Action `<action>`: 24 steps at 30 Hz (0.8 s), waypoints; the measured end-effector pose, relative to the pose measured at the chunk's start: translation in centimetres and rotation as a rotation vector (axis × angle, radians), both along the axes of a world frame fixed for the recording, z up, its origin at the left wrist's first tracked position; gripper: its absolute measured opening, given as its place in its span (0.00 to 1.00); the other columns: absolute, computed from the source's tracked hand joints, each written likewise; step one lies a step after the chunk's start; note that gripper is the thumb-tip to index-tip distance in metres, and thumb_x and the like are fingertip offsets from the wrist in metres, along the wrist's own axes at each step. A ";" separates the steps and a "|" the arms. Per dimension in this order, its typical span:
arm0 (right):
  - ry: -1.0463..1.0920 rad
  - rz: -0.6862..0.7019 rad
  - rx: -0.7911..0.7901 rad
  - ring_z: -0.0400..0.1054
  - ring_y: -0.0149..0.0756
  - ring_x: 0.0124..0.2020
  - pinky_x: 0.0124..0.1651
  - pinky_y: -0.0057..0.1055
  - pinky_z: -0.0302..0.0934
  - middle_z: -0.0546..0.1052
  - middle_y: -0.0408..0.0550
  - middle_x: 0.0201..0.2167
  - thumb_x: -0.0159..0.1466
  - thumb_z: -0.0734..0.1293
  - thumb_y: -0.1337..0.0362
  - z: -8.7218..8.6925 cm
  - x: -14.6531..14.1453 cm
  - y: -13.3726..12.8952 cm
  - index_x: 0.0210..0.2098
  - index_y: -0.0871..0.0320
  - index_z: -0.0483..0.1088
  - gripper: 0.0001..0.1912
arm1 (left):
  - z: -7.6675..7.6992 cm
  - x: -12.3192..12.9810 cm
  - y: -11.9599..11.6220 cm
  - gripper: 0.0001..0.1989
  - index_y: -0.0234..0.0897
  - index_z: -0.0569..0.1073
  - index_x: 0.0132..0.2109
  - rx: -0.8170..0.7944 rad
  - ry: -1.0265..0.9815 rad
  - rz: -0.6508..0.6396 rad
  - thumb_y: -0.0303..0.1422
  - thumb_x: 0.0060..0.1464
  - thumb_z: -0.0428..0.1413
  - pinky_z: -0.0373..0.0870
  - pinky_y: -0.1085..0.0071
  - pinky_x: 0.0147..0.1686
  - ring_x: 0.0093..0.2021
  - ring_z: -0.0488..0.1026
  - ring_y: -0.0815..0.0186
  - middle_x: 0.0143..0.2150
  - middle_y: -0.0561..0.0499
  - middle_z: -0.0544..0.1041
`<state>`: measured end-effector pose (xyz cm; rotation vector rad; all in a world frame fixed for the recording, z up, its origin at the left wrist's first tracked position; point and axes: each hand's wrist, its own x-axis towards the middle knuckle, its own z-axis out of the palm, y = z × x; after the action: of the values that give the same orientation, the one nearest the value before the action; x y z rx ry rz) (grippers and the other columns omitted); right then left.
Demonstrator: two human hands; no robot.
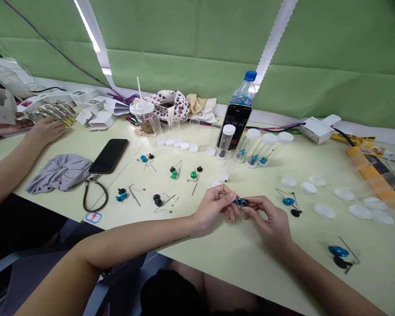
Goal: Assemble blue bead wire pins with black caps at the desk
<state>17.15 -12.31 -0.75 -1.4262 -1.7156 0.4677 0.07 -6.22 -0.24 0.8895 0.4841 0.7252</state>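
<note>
Both my hands are raised over the table and meet on a small blue and black metal part [239, 201]. My left hand [217, 203] pinches its left end between thumb and fingers. The fingertips of my right hand [267, 215] are closed on its dark right end. Fingers cover much of the part. Just behind my left hand stands a small clear tube [223, 174]. Right of my right hand lies a blue piece [288, 201] with a black knob, a bent wire and a hex key. A similar blue set [338, 251] lies nearer the front right.
More blue, green [174, 174] and black [157, 200] sets lie to the left. Capped clear tubes [254, 149] stand before a phone timer [238, 125] and bottle [244, 93]. White discs [324, 211] and an orange power strip [375, 175] are right. A co-worker's hands [46, 131] work far left.
</note>
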 end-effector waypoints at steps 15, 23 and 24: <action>0.045 0.045 -0.122 0.69 0.29 0.23 0.28 0.25 0.62 0.74 0.41 0.23 0.67 0.60 0.58 0.2 0.2 0.0 0.35 0.55 0.68 0.10 | 0.1 0.0 -0.1 0.15 0.33 0.64 0.33 0.008 0.007 -0.008 0.42 0.54 0.56 0.63 0.78 0.16 0.17 0.69 0.71 0.23 0.48 0.75; 0.085 -0.036 -0.084 0.71 0.31 0.26 0.24 0.25 0.64 0.74 0.46 0.33 0.62 0.66 0.57 -0.1 -0.1 -0.1 0.48 0.55 0.63 0.17 | 0.1 0.0 0.2 0.16 0.33 0.64 0.33 -0.035 0.006 0.037 0.43 0.53 0.56 0.62 0.78 0.16 0.17 0.68 0.72 0.23 0.48 0.75; 0.072 -0.039 -0.074 0.71 0.31 0.26 0.24 0.25 0.64 0.74 0.45 0.31 0.62 0.66 0.58 -0.1 -0.2 -0.1 0.46 0.55 0.64 0.15 | 0.1 0.0 0.2 0.16 0.33 0.64 0.33 -0.032 0.002 0.038 0.43 0.53 0.56 0.62 0.78 0.16 0.17 0.68 0.72 0.23 0.48 0.75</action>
<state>16.99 -12.41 -0.84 -1.4750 -1.6256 0.5592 0.07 -6.04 -0.17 0.8531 0.5141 0.7492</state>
